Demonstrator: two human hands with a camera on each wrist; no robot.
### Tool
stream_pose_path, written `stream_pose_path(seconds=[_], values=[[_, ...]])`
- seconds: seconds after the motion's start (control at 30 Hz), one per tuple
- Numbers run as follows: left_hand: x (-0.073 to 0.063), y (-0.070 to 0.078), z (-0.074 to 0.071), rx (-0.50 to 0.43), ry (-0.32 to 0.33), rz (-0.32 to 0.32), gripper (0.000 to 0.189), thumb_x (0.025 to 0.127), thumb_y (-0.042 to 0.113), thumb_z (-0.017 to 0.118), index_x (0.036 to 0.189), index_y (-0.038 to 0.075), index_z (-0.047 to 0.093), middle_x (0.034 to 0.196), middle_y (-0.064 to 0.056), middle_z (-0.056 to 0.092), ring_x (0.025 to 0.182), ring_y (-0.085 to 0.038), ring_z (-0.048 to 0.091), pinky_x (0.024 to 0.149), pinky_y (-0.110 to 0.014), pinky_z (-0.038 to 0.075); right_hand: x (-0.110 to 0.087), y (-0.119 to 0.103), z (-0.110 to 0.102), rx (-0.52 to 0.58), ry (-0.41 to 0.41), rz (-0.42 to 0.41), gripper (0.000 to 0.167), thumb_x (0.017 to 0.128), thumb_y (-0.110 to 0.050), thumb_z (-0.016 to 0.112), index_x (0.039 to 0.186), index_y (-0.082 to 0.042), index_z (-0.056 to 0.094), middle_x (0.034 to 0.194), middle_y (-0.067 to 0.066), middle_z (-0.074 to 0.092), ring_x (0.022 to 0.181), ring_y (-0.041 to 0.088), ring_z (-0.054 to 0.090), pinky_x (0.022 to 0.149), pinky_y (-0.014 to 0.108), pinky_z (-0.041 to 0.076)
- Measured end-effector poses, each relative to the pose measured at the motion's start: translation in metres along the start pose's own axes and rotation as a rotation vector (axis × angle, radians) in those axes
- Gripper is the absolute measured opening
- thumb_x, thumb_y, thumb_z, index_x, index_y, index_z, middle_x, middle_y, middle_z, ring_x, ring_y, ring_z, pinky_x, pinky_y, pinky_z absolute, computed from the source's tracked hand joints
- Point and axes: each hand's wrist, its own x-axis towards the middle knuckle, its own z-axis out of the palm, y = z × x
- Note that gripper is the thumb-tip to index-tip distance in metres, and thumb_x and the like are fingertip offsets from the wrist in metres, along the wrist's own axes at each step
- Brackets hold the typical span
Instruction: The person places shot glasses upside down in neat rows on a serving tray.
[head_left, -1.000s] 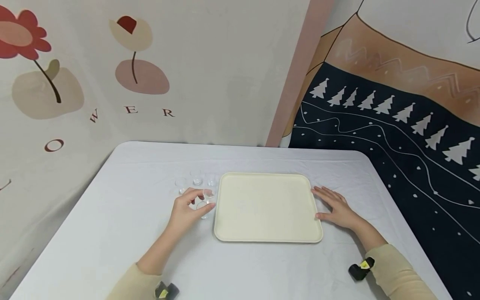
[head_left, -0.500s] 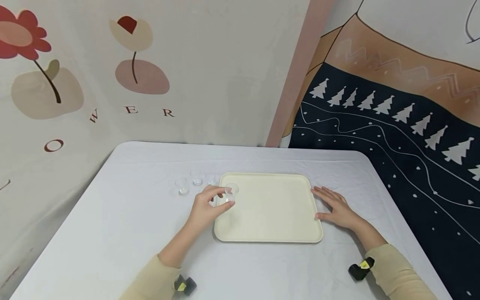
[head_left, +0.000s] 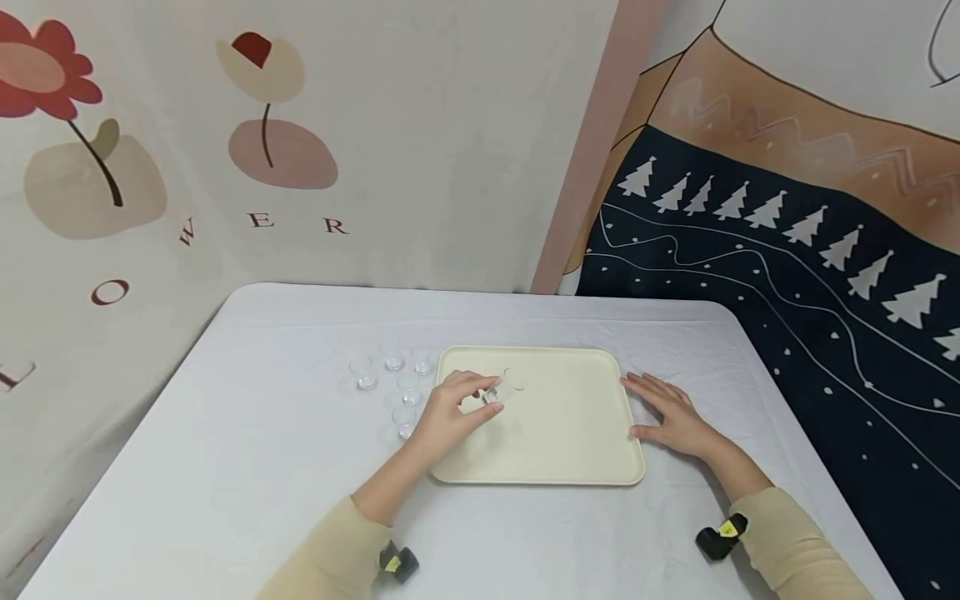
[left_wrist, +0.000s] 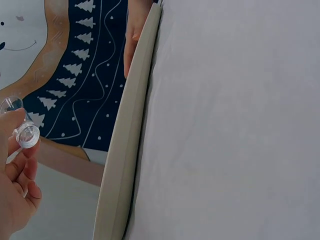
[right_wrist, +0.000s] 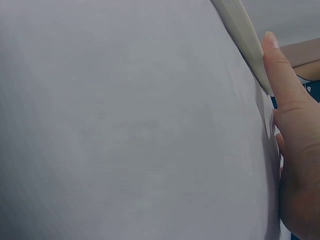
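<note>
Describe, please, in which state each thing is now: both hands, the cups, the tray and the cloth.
Left hand, pinching the held cup.
Held cup, tilted, above the tray.
Right hand, fingers extended, touching the tray's right edge.
Other five cups, upright on the cloth, left of the tray.
Tray, lying flat, no cup visible standing on it.
Cloth, spread out, lightly creased.

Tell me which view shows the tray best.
The head view: the tray shows nearly whole, though the left hand covers part. The left wrist view shows only its edge, side-on; the right wrist view, just a short stretch.
</note>
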Motion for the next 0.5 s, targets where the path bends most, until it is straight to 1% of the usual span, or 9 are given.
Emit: stream_pose_path(seconds=[0.13, 0.2, 0.43, 0.5], values=[[0.003, 0.0, 0.007, 0.013, -0.02, -0.006, 0.036, 0.079, 0.014, 0.079, 0.113, 0.003, 0.07, 0.101, -0.005, 0.068, 0.09, -0.017, 0.055, 0.076, -0.045, 0.049, 0.0, 0.0, 0.0, -0.006, 0.001, 0.001, 0.083, 0.077, -0.039, 0.077, 0.146, -0.014, 0.039, 0.149, 0.02, 0.033, 0.137, 0.045, 0.02, 0.104, 0.065, 0.007], [0.005, 0.0, 0.01, 0.024, -0.021, -0.008, 0.036, 0.079, 0.015, 0.079, 0.111, 0.002, 0.07, 0.099, -0.004, 0.068, 0.089, -0.018, 0.055, 0.075, -0.043, 0.05, 0.0, 0.0, 0.0, -0.009, 0.003, 0.0, 0.083, 0.077, -0.039, 0.077, 0.146, -0.014, 0.039, 0.149, 0.02, 0.034, 0.137, 0.045, 0.02, 0.104, 0.065, 0.007], [0.014, 0.003, 0.018, 0.052, -0.005, -0.004, 0.032, 0.075, 0.015, 0.082, 0.103, 0.001, 0.073, 0.096, -0.002, 0.068, 0.086, -0.026, 0.057, 0.07, -0.042, 0.05, 0.0, -0.001, 0.0, -0.009, 0.004, 0.005, 0.083, 0.076, -0.039, 0.077, 0.146, -0.013, 0.04, 0.149, 0.021, 0.033, 0.137, 0.045, 0.02, 0.104, 0.066, 0.007], [0.016, 0.003, 0.02, 0.054, 0.005, 0.005, 0.032, 0.074, 0.015, 0.083, 0.101, 0.002, 0.073, 0.095, -0.002, 0.069, 0.084, -0.025, 0.057, 0.069, -0.042, 0.049, 0.0, -0.002, 0.0, -0.007, 0.003, 0.007, 0.083, 0.077, -0.039, 0.077, 0.146, -0.013, 0.039, 0.149, 0.021, 0.033, 0.137, 0.045, 0.02, 0.104, 0.066, 0.007]])
